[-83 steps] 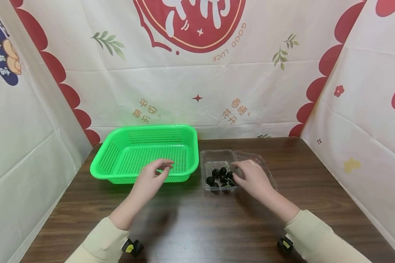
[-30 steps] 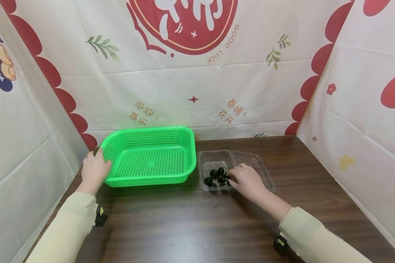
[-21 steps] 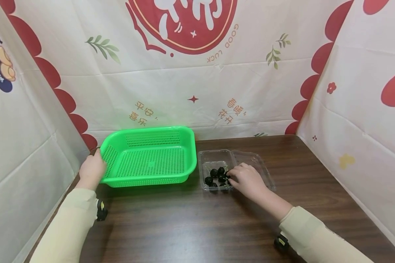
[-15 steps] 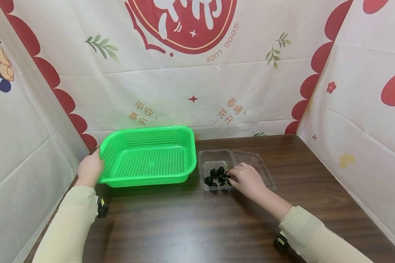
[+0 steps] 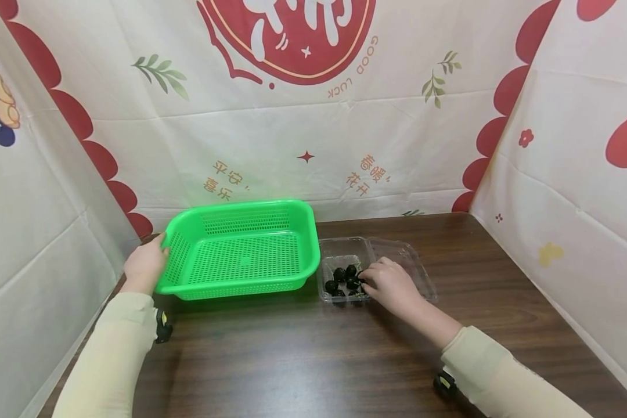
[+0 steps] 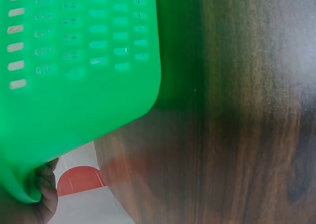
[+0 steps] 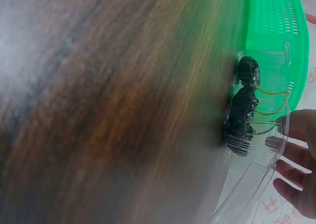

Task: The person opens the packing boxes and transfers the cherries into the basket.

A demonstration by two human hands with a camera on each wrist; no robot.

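In the head view, my left hand grips the left rim of a green plastic basket. Its curled fingers also show under the rim in the left wrist view. My right hand reaches over the clear plastic box to the basket's right. Several dark cherries with thin stems lie in that box. In the right wrist view, fingertips are at the box rim near the stems of the cherries; whether they pinch a stem cannot be told.
The box's clear lid lies folded back on its right. Everything stands on a dark wooden table. A printed white cloth hangs behind, with cloth walls at both sides. The basket's right rim overlaps the box's left edge in view.
My left hand has gone from the basket's front to its left rim. Over the last half second the basket has shifted slightly right. My right hand has stayed at the cherries.
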